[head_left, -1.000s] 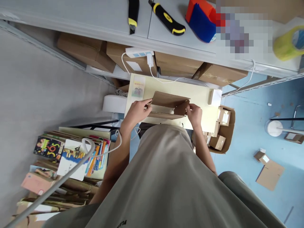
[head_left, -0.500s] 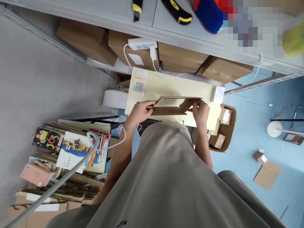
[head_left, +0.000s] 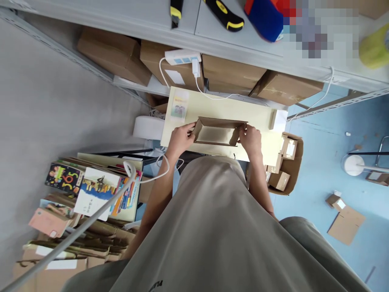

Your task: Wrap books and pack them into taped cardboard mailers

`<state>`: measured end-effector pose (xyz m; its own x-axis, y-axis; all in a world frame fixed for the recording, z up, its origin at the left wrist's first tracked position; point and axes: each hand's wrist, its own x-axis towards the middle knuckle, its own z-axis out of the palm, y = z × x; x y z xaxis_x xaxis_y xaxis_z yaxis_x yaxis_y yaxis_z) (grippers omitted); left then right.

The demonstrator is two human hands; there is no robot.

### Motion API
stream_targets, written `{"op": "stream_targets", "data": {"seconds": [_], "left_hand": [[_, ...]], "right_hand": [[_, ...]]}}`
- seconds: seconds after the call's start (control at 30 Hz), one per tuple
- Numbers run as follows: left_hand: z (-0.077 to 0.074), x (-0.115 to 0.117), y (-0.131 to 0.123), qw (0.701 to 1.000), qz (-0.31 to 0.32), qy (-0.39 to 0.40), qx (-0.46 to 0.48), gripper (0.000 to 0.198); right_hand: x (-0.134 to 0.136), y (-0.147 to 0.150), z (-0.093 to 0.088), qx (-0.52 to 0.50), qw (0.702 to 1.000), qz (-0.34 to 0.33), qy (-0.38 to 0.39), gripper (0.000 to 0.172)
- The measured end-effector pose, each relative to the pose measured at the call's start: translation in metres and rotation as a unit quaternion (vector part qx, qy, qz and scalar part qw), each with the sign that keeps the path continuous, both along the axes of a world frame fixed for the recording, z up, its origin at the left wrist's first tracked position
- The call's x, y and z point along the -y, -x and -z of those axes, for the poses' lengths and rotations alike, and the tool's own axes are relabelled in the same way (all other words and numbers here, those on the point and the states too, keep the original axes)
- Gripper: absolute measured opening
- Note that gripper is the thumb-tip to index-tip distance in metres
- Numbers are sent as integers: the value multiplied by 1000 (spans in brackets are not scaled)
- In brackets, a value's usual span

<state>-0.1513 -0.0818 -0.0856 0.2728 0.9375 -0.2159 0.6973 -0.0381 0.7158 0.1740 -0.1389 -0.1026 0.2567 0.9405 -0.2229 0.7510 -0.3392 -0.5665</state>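
Note:
A brown cardboard box (head_left: pixel 217 122) stands opened into a shallow rectangular frame on a pale yellow table (head_left: pixel 212 108). My left hand (head_left: pixel 180 138) grips its left end, fingers closed on the flap. My right hand (head_left: pixel 251 138) grips its right end the same way. The pale tabletop shows through the box's open middle. A small picture card (head_left: pixel 178 108) lies on the table's far left corner.
A grey shelf (head_left: pixel 158 20) above holds yellow-black utility knives (head_left: pixel 225 16), a red-blue tape dispenser (head_left: pixel 264 14) and a tape roll (head_left: pixel 374 50). Cardboard boxes (head_left: pixel 231 75) sit beneath it. Books (head_left: pixel 91 190) are stacked at left. A carton of small boxes (head_left: pixel 285 166) stands at right.
The flattened cardboard has been pushed open into a rectangular box shape between both hands. The hands stayed on its two ends.

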Motion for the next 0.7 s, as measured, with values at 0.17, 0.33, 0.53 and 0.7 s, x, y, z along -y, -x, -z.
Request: {"op": "stream_targets", "data": {"seconds": [0.17, 0.33, 0.53, 0.7], "left_hand": [[25, -5, -3, 994, -43, 47, 90, 47], [35, -7, 6, 980, -59, 69, 174, 60], [38, -13, 12, 974, -29, 94, 204, 68], [37, -15, 5, 989, -27, 68, 130, 65]], "right_hand": [[2, 4, -2, -103, 994, 26, 28, 54], [16, -17, -3, -232, 971, -24, 47, 84], [16, -26, 9, -302, 951, -48, 50, 99], [3, -7, 23, -211, 977, 11, -4, 83]]}}
